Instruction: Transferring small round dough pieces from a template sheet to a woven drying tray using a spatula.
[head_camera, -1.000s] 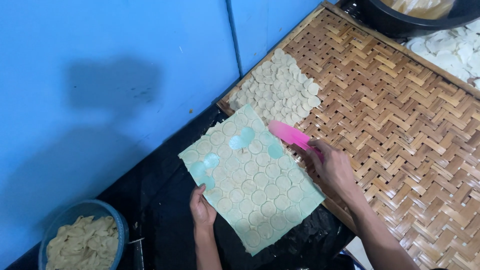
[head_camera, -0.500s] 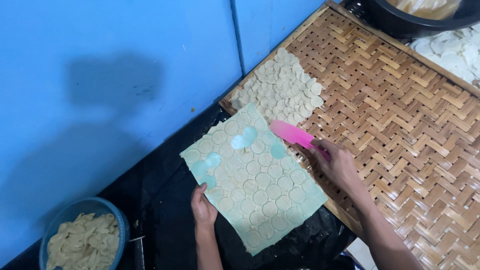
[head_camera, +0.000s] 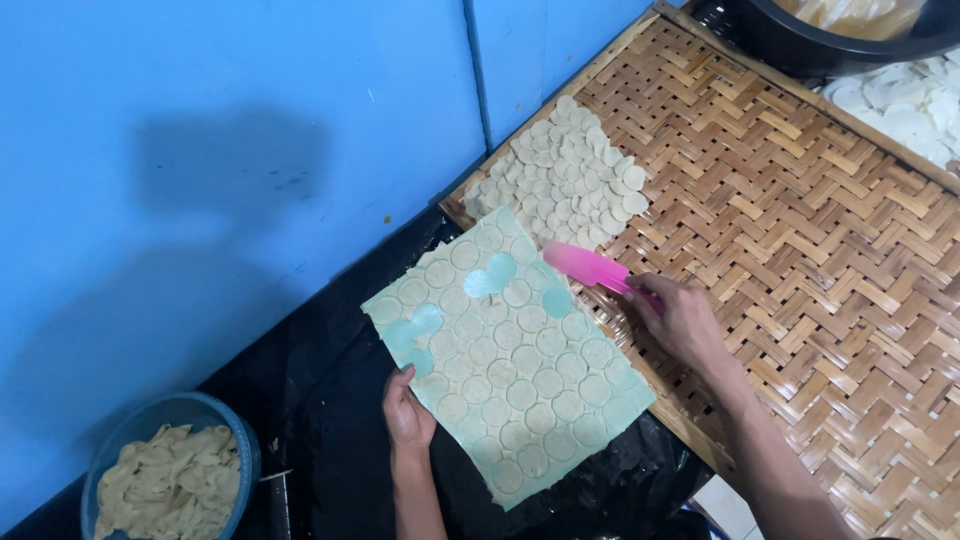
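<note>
The left hand (head_camera: 408, 412) grips the near edge of a pale green board (head_camera: 505, 360), thumb on top, holding it over black sheeting (head_camera: 330, 400) beside the woven bamboo tray (head_camera: 800, 230). The board carries rows of thin cut dough rounds (head_camera: 530, 385); a few spots are bare. The right hand (head_camera: 680, 318) is closed around a pink scraper (head_camera: 590, 267), its blade at the board's far edge. The rounds look soft, light and easily torn, best lifted from beneath by the blade, not pinched. The board appears stiff and is best held by its edge.

Rough woven bamboo tray (head_camera: 800, 230), glossy plastic scraper (head_camera: 590, 267)
</note>
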